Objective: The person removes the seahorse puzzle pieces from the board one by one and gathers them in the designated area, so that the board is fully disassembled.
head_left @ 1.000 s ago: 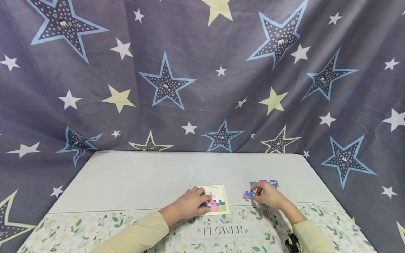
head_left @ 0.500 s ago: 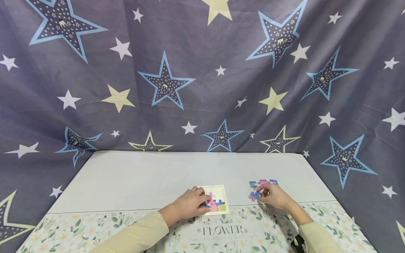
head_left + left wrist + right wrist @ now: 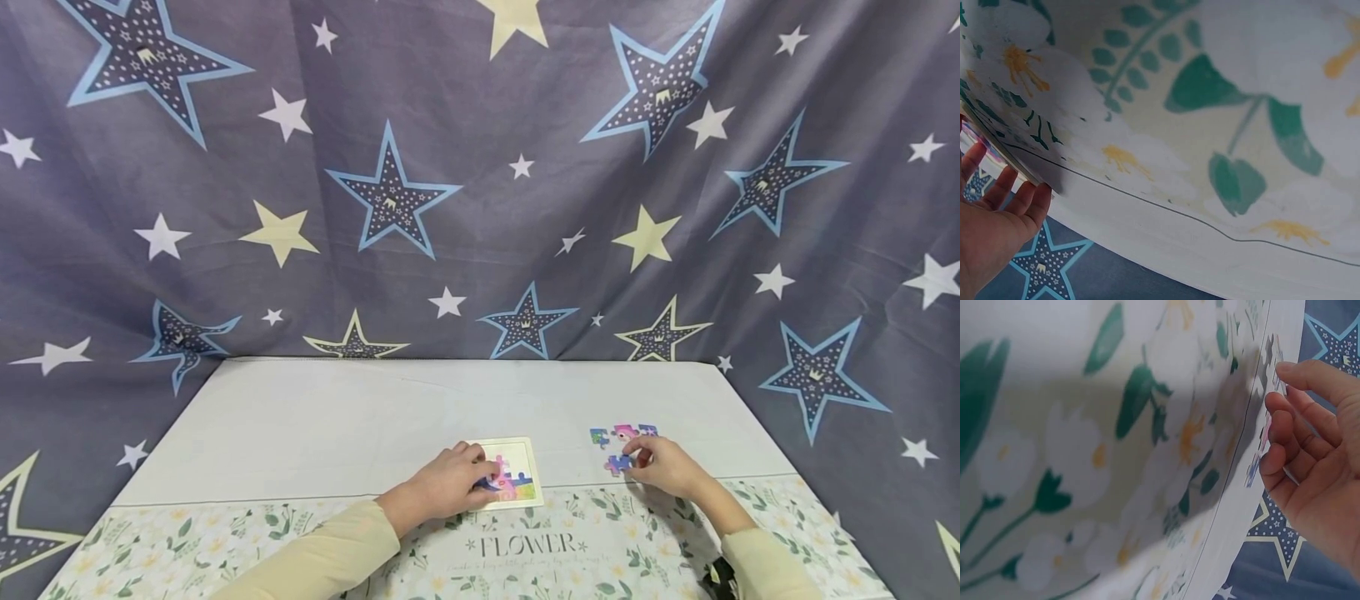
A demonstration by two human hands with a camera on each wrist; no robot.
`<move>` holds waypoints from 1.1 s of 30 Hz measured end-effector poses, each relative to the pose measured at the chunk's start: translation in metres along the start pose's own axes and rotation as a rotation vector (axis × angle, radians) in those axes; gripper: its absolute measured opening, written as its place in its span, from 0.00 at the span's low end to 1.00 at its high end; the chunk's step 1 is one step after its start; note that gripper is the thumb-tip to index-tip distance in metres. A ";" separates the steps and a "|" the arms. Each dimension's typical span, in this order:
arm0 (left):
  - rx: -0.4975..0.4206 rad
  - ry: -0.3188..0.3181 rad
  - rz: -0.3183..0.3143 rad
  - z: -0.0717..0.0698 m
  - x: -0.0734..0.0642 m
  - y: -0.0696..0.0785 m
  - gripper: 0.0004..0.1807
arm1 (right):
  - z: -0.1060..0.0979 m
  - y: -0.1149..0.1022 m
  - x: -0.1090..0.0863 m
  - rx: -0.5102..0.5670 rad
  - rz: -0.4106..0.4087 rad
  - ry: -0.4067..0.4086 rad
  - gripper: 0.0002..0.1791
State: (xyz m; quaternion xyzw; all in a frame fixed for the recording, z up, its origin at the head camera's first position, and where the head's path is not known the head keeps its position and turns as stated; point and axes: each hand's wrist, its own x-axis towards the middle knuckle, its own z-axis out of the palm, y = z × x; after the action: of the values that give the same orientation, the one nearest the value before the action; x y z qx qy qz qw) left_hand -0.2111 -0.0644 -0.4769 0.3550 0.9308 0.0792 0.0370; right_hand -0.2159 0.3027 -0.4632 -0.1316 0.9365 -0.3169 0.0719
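Note:
In the head view my left hand (image 3: 448, 483) grips the left side of a shallow cream puzzle tray (image 3: 537, 487), its fingers covering part of the picture. Pink, blue and yellow-green jigsaw pieces (image 3: 522, 492) fill the tray's lower part; its pale base shows above them. Along the tray's edge (image 3: 1013, 159) lie the fingers in the left wrist view. To the right, my right hand (image 3: 666, 467) pinches a blue-and-pink jigsaw piece (image 3: 617, 465) between thumb and fingertips, close over the white cloth. The right wrist view shows this piece (image 3: 1278, 347) nearly edge-on by the thumb.
Just beyond the right hand lie loose jigsaw pieces: a green-and-blue one (image 3: 598, 437), a pink one (image 3: 625, 431) and a blue one (image 3: 648, 430). A cloth (image 3: 337, 417), white behind and flowered in front, covers the table. A star-patterned curtain (image 3: 480, 250) hangs behind.
My right hand has slid to the right with the blue-and-pink piece, uncovering more of the loose pieces behind. The left hand and tray stay put.

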 end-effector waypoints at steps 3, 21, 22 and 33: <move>-0.003 -0.001 0.001 0.000 0.000 0.000 0.26 | -0.002 0.004 -0.002 -0.001 0.013 0.008 0.14; 0.003 0.017 0.018 -0.002 0.000 0.000 0.23 | -0.021 0.024 -0.014 -0.023 0.092 0.056 0.17; 0.000 0.018 0.020 -0.002 -0.001 0.000 0.23 | -0.022 0.025 -0.014 -0.022 0.096 0.056 0.17; -0.002 0.033 0.025 -0.002 -0.001 0.001 0.23 | -0.026 0.030 -0.015 -0.060 0.115 0.070 0.17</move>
State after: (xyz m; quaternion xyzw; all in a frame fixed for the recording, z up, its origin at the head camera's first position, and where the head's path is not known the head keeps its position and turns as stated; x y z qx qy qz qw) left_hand -0.2103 -0.0646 -0.4746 0.3651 0.9267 0.0863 0.0208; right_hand -0.2132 0.3448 -0.4600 -0.0687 0.9535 -0.2885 0.0531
